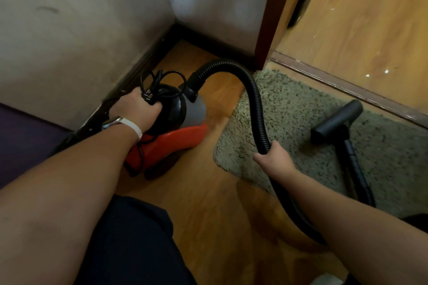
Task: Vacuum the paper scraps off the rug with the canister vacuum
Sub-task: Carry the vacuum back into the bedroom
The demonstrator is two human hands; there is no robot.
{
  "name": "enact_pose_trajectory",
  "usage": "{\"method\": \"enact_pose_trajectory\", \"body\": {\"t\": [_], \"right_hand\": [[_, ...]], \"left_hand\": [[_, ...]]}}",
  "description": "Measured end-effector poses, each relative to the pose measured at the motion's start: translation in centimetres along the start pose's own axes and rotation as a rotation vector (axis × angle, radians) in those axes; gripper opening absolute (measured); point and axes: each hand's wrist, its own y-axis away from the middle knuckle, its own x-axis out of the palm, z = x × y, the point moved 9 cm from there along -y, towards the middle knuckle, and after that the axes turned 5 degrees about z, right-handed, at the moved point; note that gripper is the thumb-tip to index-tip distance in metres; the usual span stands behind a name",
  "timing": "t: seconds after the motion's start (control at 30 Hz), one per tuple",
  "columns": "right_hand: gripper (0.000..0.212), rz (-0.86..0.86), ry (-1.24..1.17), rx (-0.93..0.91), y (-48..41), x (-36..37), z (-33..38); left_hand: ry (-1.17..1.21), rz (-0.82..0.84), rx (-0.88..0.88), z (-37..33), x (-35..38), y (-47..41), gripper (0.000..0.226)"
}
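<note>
An orange, grey and black canister vacuum (176, 129) stands on the wooden floor near the wall corner. My left hand (135, 110) grips its black top together with the coiled power cord and plug (159, 83). The ribbed black hose (252, 90) arches from the canister over to my right hand (274, 158), which is closed around it. The black floor nozzle (337, 121) on its wand lies on the shaggy grey-green rug (289, 109). Small white paper scraps (386, 71) lie on the wooden floor beyond the threshold; I see none on the rug.
Two white walls meet in a corner behind the canister, with a dark baseboard (208, 41). A dark red door frame (268, 18) and a threshold strip (335, 81) border the rug. A purple mat (25, 139) lies at the left. My dark trouser leg (129, 238) fills the lower middle.
</note>
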Motion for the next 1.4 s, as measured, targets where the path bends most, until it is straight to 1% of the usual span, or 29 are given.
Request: {"method": "enact_pose_trajectory", "body": {"t": [0.17, 0.23, 0.3, 0.37, 0.43, 0.5, 0.6, 0.67, 0.73, 0.8, 0.87, 0.93, 1.0, 1.07, 1.13, 1.23, 1.3, 1.4], "right_hand": [[0.037, 0.138, -0.151, -0.265, 4.0, -0.9, 6.1], [0.035, 0.222, -0.206, -0.266, 4.9, -0.9, 6.4], [0.03, 0.288, -0.188, -0.18, 5.5, -0.9, 5.5], [0.03, 0.257, -0.108, -0.139, 5.7, -1.8, 5.4], [0.031, 0.181, -0.049, -0.165, 5.8, -3.5, 6.4], [0.031, 0.149, -0.045, -0.221, 6.2, -4.9, 7.7], [0.033, 0.151, -0.173, -0.346, 7.9, -6.4, 9.7], [0.036, 0.171, -0.266, -0.397, 8.9, -7.1, 11.0], [0.039, 0.191, -0.282, -0.391, 9.0, -7.3, 12.0], [0.036, 0.185, -0.236, -0.372, 8.9, -7.3, 13.0], [0.031, 0.12, -0.233, -0.373, 9.0, -7.9, 14.3], [0.032, 0.021, -0.357, -0.393, 9.5, -9.3, 15.7], [0.038, 0.005, -0.534, -0.434, 9.9, -10.2, 16.8], [0.053, 0.077, -0.605, -0.49, 10.6, -10.1, 17.8], [0.065, 0.127, -0.585, -0.552, 11.2, -9.9, 18.5], [0.068, 0.094, -0.596, -0.544, 10.8, -10.5, 18.2], [0.069, 0.064, -0.583, -0.482, 9.6, -10.8, 16.8], [0.073, 0.061, -0.459, -0.434, 8.7, -11.2, 15.1]], "left_hand": [[0.051, 0.013, -0.03, 0.0, 0.1, -0.5, 0.046], [0.075, 0.004, -0.04, 0.0, 0.0, -0.4, 0.045], [0.092, 0.002, -0.042, -0.1, -0.1, -0.4, 0.043], [0.086, -0.001, -0.052, 0.0, 0.0, -0.4, 0.046], [0.077, 0.0, -0.056, 0.0, -0.2, -0.3, 0.05], [0.091, 0.017, -0.062, -0.1, -0.2, -0.2, 0.053], [0.151, 0.076, -0.074, -0.2, -0.2, 0.2, 0.048], [0.205, 0.113, -0.088, -0.2, -0.3, 0.8, 0.046], [0.267, 0.149, -0.095, -0.7, -0.4, 1.4, 0.049], [0.328, 0.165, -0.081, -1.6, -0.6, 2.0, 0.047], [0.381, 0.166, -0.05, -2.8, -0.9, 2.5, 0.039], [0.455, 0.161, -0.025, -4.0, -1.3, 3.1, 0.031], [0.573, 0.151, -0.023, -4.9, -1.5, 4.0, 0.024], [0.706, 0.135, -0.04, -5.4, -1.7, 4.9, 0.02], [0.857, 0.137, -0.079, -6.0, -1.8, 5.6, 0.018], [1.03, 0.155, -0.104, -7.4, -2.2, 6.5, 0.023], [1.083, 0.165, -0.103, -8.6, -2.3, 7.1, 0.028], [1.101, 0.173, -0.083, -10.6, -2.5, 8.2, 0.025]]}}
